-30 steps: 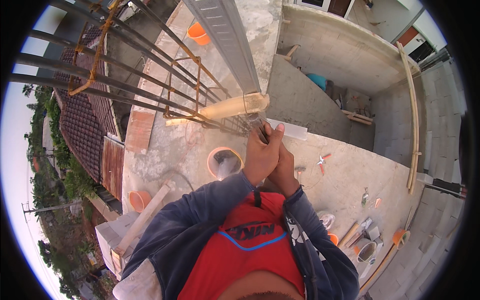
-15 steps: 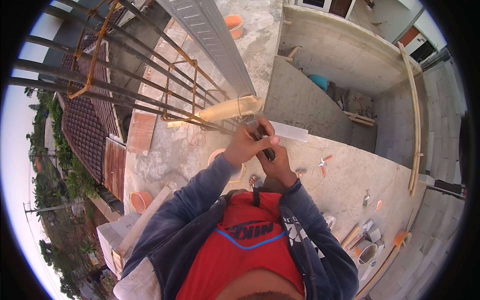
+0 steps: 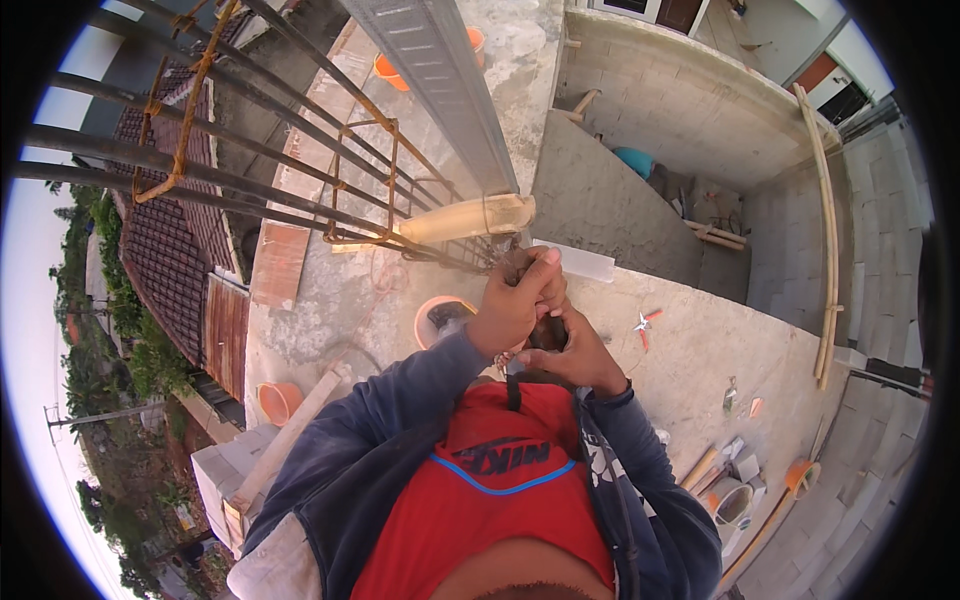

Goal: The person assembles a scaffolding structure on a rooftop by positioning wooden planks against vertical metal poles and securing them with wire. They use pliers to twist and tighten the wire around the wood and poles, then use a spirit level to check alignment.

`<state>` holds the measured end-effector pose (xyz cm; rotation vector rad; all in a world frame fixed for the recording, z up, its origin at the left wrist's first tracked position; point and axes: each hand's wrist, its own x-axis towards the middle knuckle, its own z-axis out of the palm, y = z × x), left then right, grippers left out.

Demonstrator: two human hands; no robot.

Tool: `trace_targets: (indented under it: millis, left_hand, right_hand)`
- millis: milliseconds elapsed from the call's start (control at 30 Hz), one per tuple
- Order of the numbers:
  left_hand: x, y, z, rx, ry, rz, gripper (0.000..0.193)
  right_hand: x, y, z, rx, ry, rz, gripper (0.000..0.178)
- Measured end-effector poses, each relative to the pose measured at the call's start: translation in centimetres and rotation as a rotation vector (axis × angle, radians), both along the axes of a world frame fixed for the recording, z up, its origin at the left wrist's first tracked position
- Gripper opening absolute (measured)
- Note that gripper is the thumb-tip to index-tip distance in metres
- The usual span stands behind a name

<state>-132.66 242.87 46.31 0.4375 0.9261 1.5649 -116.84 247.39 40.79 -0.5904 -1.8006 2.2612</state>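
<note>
Both my hands meet in front of my chest, close to the foot of an upright grey metal channel (image 3: 435, 95). My left hand (image 3: 510, 305) is closed, thumb and fingertips pinching the upper end of a dark, slim thing (image 3: 548, 335). Around its lower part curl the fingers of my right hand (image 3: 585, 355). The thing is mostly hidden by the fingers, and its kind does not show. Just beyond the hands, a pale round wooden pole (image 3: 470, 218) lies across the channel's base, with a thin tie around it.
A rebar cage (image 3: 290, 175) with rusty ties slants in at left. Beyond the slab's edge drops a block-walled pit (image 3: 660, 90). Red-handled pincers (image 3: 645, 322) lie to the right. Orange buckets (image 3: 280, 402) stand around, one (image 3: 432, 322) beside my left wrist. Bamboo poles (image 3: 828, 240) lean at right.
My right hand has dropped a little lower and to the right. My left hand has shifted slightly right, its fingers now pinching at the top. More of the nearby bucket shows.
</note>
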Motion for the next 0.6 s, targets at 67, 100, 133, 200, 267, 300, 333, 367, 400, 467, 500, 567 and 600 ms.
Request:
trace_targets:
  millis: [67,100,133,200,267,300,333,367,400,467,500,567,600]
  left_hand:
    - [1.1,0.3,0.5,-0.043,0.034,0.096,0.036]
    - [1.5,0.4,0.6,-0.064,0.049,0.138,0.036]
    - [1.7,0.6,0.6,-0.075,0.068,0.176,0.034]
    - [2.3,0.7,0.6,-0.095,0.101,0.247,0.031]
    - [2.4,0.9,-0.5,-0.054,0.228,0.266,0.028]
    - [2.2,0.9,-1.0,-0.038,0.3,0.278,0.026]
    - [1.9,0.9,-1.4,-0.008,0.302,0.276,0.026]
    - [1.6,1.0,-1.8,0.024,0.305,0.271,0.026]
    - [1.3,1.1,-2.0,0.057,0.308,0.265,0.026]
    - [0.9,1.1,-2.3,0.011,0.367,0.257,0.026]
    - [0.7,1.0,-2.3,-0.013,0.394,0.252,0.025]
    - [0.4,0.8,-2.2,-0.003,0.391,0.208,0.024]
    - [0.2,0.7,-2.1,0.003,0.389,0.187,0.024]
  right_hand:
    - [0.2,-1.7,1.3,0.544,0.008,-0.31,0.052]
    - [-0.1,-2.7,1.6,0.656,-0.042,-0.388,0.054]
    - [-0.7,-3.8,1.9,0.767,-0.092,-0.465,0.057]
    - [-1.6,-5.0,1.0,0.837,-0.132,-0.594,0.058]
    - [-3.1,-5.0,-3.5,0.747,-0.095,-0.695,0.054]
    - [-3.7,-4.6,-4.6,0.777,-0.076,-0.718,0.053]
    - [-4.3,-4.1,-5.6,0.807,-0.057,-0.741,0.053]
    - [-4.9,-3.6,-6.1,0.839,-0.037,-0.768,0.052]
    - [-5.4,-3.4,-6.5,0.825,-0.032,-0.771,0.051]
    - [-6.2,-3.3,-6.8,0.797,-0.025,-0.773,0.048]
    - [-6.4,-3.3,-6.7,0.756,-0.005,-0.777,0.046]
    - [-6.5,-3.2,-6.2,0.677,0.036,-0.782,0.042]
    - [-6.2,-3.2,-5.9,0.668,0.0,-0.748,0.039]
